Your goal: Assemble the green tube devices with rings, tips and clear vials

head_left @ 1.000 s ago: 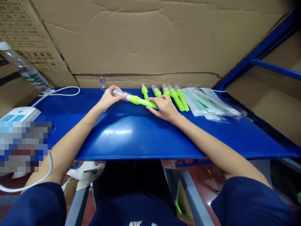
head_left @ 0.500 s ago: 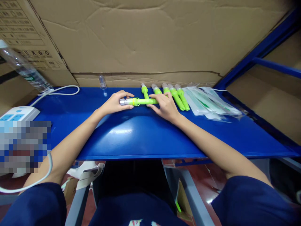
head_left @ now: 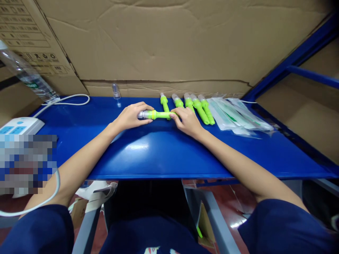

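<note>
My left hand [head_left: 135,115] grips the clear capped end of a lime-green tube [head_left: 162,115], with thumb and fingers on either side. A yellow band circles the tube beside the cap. The other end is pinched between the thumb and fingers of my right hand [head_left: 186,120], which hide its tip. The tube lies level, just above or on the blue table; I cannot tell which. Behind it lies a thinner green piece with a clear tip [head_left: 164,101]. Several similar green tubes with clear caps [head_left: 201,110] rest in a row past my right hand.
A small clear cap [head_left: 116,91] stands at the back by the cardboard wall [head_left: 159,46]. Flat clear packets [head_left: 235,114] lie to the right. On the left are a water bottle [head_left: 31,79], a white power strip [head_left: 22,126] and its cable [head_left: 76,100]. A blue frame [head_left: 293,53] borders the right.
The held tube has shifted slightly right. My right fingers have moved to its far end and closed into a pinch. A yellow loop that stuck out beside the cap no longer shows.
</note>
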Demonstrator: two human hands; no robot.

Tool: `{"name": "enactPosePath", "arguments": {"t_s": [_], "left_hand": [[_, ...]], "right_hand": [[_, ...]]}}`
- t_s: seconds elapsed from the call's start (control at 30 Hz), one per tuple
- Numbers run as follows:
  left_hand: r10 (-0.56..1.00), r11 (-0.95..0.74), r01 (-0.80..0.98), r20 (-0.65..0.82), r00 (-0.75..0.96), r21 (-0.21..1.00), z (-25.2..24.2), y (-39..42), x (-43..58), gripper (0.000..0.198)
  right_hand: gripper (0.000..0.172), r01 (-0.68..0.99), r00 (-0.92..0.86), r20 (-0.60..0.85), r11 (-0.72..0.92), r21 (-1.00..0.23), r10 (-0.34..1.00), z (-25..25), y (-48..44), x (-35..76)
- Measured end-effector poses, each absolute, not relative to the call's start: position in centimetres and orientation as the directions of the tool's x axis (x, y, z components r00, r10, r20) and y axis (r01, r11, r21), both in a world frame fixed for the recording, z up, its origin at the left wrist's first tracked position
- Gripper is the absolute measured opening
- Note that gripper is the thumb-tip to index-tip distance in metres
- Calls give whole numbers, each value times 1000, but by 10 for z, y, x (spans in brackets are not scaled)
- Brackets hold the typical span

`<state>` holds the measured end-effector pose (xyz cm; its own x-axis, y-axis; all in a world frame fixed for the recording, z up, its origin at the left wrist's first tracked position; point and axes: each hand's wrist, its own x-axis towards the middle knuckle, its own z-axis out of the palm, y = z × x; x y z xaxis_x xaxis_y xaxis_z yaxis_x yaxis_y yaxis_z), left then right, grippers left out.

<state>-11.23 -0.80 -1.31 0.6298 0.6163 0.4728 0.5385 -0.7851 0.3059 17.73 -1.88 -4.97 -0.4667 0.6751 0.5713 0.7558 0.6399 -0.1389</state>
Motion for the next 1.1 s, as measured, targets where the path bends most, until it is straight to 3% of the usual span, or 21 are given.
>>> {"name": "enactPosePath", "arguments": {"t_s": [0.33, 0.6, 0.9, 1.0, 1.1], "left_hand": [[670, -737, 597, 461, 582, 317, -11, -11, -112, 46], [679, -729, 579, 497, 541, 366, -7, -4, -118, 51], [704, -702, 588, 514, 490, 401, -6, 1, -125, 52], [705, -699, 608, 506, 498, 376, -8, 1, -125, 52], [694, -704, 625, 514, 505, 336, -7, 0, -124, 54]], "right_hand": [[48, 638, -423, 507, 644, -423, 751, -51, -22, 170], [53, 695, -434, 554, 655, -296, 711, -46, -23, 175], [26, 754, -401, 592, 619, -219, 699, -46, -12, 186], [30, 765, -366, 612, 601, -231, 701, -50, -12, 185], [43, 733, -331, 603, 600, -319, 725, -52, -15, 181]]}}
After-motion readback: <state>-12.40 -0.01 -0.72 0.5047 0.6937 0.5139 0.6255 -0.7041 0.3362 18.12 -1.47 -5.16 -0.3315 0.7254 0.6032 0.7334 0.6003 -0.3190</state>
